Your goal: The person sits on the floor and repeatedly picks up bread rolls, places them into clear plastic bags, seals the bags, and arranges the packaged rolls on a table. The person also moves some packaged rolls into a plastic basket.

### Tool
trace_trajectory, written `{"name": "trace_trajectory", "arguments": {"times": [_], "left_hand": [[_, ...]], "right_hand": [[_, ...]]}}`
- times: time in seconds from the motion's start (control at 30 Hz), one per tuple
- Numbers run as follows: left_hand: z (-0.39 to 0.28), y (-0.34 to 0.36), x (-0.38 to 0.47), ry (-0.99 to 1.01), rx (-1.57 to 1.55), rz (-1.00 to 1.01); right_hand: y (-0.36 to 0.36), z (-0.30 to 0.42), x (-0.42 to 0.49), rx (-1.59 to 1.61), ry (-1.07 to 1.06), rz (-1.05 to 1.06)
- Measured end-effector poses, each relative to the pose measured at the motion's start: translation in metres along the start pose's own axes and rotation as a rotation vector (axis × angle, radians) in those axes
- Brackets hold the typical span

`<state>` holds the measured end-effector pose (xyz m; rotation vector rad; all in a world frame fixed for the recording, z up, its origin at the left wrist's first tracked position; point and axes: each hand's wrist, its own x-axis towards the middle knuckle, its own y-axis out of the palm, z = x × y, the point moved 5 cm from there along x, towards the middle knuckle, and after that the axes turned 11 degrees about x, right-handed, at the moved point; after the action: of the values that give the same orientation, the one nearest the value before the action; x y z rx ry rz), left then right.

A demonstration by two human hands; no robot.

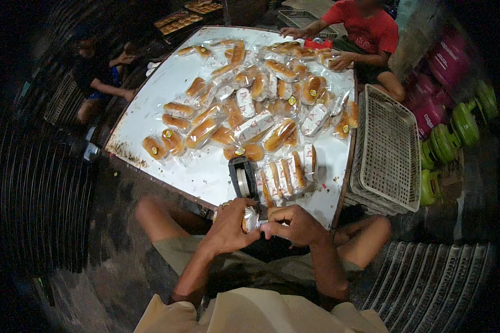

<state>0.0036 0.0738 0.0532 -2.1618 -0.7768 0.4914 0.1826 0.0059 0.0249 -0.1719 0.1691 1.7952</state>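
Observation:
My left hand wraps around a bread roll in a clear plastic bag, held over the near edge of the table. At the gathered neck of that bag, the fingers of my right hand are pinched together on the plastic. Just beyond my left hand stands a black tape dispenser with a pale roll in it. To its right, a row of bagged rolls stands on edge side by side. Many more bagged bread rolls, some with yellow stickers, lie heaped across the white tabletop.
A stack of plastic crates stands against the table's right side. Green gas cylinders and pink ones are beyond it. One person in red sits at the far right corner, another at the left. More stacked trays lie at lower right.

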Motion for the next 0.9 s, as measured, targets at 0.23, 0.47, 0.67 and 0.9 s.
{"name": "trace_trajectory", "arguments": {"times": [0.23, 0.47, 0.67, 0.9], "left_hand": [[-0.039, 0.024, 0.013, 0.110, -0.790, 0.195], [0.000, 0.002, 0.129, 0.063, -0.348, -0.519], [0.132, 0.006, 0.273, -0.175, 0.438, -0.347], [0.048, -0.014, 0.200, -0.019, 0.293, -0.603]], "right_hand": [[0.003, -0.025, 0.008, 0.285, -0.221, -0.045], [-0.110, -0.053, 0.003, 0.127, -0.232, -0.666], [-0.176, -0.100, 0.010, -0.796, -0.134, -1.075], [-0.127, -0.059, 0.009, -0.336, -0.311, -0.943]]}}
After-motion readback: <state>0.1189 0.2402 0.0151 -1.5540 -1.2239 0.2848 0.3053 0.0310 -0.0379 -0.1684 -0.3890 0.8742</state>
